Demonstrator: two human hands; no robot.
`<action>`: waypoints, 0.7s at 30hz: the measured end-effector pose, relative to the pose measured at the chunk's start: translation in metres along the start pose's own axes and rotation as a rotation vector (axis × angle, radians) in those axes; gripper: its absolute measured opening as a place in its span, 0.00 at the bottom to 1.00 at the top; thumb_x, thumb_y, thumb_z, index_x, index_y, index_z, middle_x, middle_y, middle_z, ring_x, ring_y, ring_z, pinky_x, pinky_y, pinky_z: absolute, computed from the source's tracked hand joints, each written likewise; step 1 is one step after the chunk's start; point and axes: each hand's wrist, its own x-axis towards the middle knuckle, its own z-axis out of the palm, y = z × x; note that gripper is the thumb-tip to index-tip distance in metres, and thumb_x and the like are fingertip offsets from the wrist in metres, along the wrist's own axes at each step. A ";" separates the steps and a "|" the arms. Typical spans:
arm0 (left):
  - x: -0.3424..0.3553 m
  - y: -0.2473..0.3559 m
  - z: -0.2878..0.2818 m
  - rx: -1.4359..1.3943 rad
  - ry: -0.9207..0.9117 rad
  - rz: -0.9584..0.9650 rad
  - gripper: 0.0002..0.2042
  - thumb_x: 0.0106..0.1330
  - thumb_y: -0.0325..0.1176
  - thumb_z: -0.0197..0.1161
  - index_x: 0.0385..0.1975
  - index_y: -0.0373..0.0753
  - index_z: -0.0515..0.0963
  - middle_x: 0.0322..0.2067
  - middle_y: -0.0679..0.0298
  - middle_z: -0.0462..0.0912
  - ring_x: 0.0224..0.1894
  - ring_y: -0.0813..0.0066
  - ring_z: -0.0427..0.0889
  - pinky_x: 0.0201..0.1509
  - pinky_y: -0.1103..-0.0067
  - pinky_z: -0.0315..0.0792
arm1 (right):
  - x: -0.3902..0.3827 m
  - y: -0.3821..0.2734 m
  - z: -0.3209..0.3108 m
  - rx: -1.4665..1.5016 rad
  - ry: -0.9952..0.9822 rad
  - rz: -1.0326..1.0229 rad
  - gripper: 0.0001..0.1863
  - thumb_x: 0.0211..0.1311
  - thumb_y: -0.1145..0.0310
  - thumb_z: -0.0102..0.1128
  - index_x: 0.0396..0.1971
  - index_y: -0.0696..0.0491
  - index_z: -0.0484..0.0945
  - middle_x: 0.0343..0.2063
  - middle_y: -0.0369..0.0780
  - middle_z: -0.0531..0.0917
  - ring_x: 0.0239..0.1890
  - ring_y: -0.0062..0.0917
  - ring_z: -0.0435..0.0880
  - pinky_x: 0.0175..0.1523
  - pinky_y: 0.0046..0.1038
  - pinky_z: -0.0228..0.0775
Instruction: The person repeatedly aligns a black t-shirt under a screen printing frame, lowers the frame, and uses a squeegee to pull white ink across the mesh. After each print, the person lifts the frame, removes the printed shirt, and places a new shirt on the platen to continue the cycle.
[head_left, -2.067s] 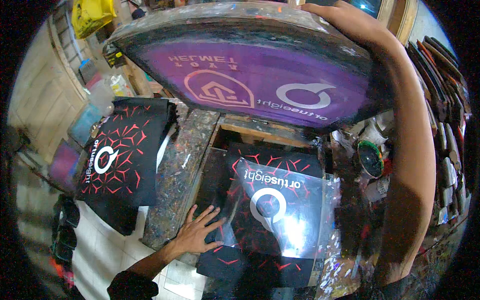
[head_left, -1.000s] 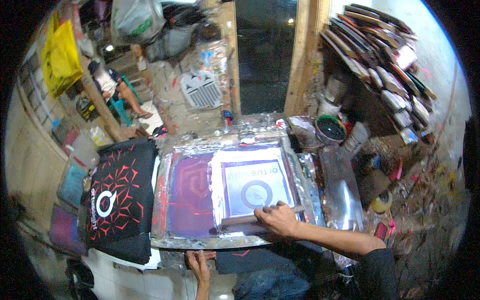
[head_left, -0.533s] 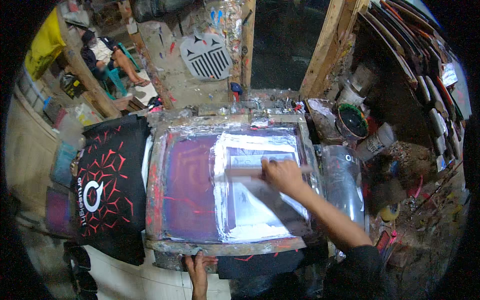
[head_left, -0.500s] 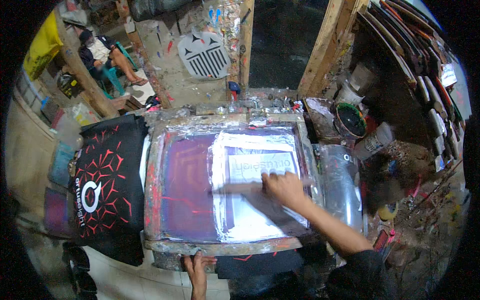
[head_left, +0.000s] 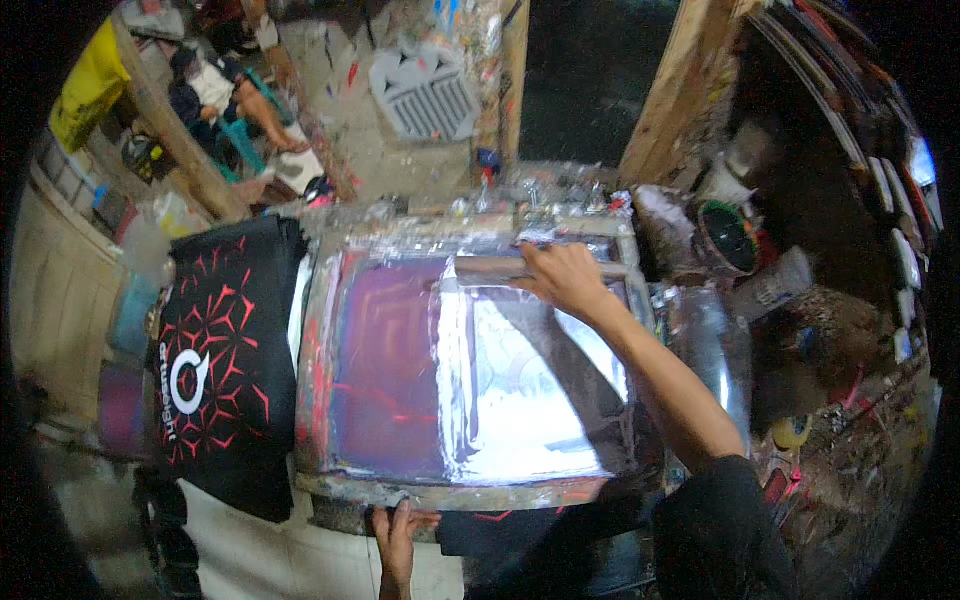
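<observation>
Right hand: your right hand [head_left: 570,278] is closed over the squeegee [head_left: 488,269], its fingers wrapped on the bar.
Squeegee: lies crosswise on the right half of the screen, near the far edge.
Screen frame: the printing screen [head_left: 312,410] lies flat before you – purple mesh on the left half, a bright white area on the right, with white ink [head_left: 455,420] streaked between them.
Shadow: your right forearm casts a dark diagonal band over the white part.
Left hand: your left hand [head_left: 396,538] is at the near edge of the frame, fingers parted; you cannot tell from this view whether they pinch anything.
Black fabric: a black panel with red marks [head_left: 540,528] sticks out below the frame's near edge, just right of your left hand.
Printed pile: black panels with a red geometric pattern [head_left: 225,340] lie left of the frame.
Right side: a green-rimmed ink bucket [head_left: 727,238] stands beyond a shiny clear sheet [head_left: 712,345].
Background: a person [head_left: 212,90] sits on a green chair [head_left: 240,147] – far left.
</observation>
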 end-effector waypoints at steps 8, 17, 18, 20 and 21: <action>0.002 -0.005 -0.008 -0.023 -0.097 0.072 0.16 0.76 0.36 0.60 0.53 0.39 0.62 0.30 0.55 0.82 0.31 0.60 0.87 0.35 0.64 0.81 | -0.140 -0.077 -0.018 0.073 -0.019 -0.016 0.09 0.66 0.64 0.58 0.43 0.49 0.76 0.26 0.40 0.84 0.23 0.36 0.87 0.25 0.39 0.76; 0.014 -0.024 -0.006 -0.154 -0.139 0.346 0.16 0.79 0.43 0.55 0.48 0.34 0.68 0.33 0.49 0.87 0.29 0.62 0.87 0.35 0.71 0.82 | -0.217 -0.152 -0.078 0.106 -0.179 0.036 0.14 0.64 0.60 0.60 0.43 0.52 0.76 0.27 0.42 0.84 0.27 0.37 0.87 0.31 0.42 0.77; 0.010 -0.021 -0.003 -0.175 -0.137 0.371 0.16 0.79 0.45 0.54 0.46 0.36 0.69 0.33 0.49 0.87 0.28 0.63 0.87 0.33 0.72 0.81 | -0.222 -0.156 -0.083 0.063 -0.122 0.068 0.16 0.64 0.57 0.62 0.43 0.53 0.77 0.28 0.42 0.84 0.30 0.37 0.88 0.35 0.44 0.78; -0.003 -0.005 0.003 -0.212 -0.205 0.445 0.15 0.80 0.46 0.54 0.43 0.38 0.70 0.30 0.50 0.86 0.26 0.63 0.87 0.29 0.73 0.81 | -0.232 -0.167 -0.098 -0.011 0.077 0.132 0.21 0.61 0.49 0.65 0.41 0.53 0.78 0.30 0.43 0.84 0.35 0.36 0.86 0.46 0.49 0.73; -0.011 0.009 0.008 -0.201 -0.182 0.415 0.15 0.80 0.46 0.53 0.41 0.39 0.70 0.29 0.51 0.86 0.25 0.64 0.86 0.27 0.74 0.80 | -0.237 -0.171 -0.110 -0.063 0.214 0.175 0.24 0.60 0.45 0.66 0.40 0.53 0.78 0.31 0.44 0.83 0.37 0.36 0.85 0.51 0.52 0.71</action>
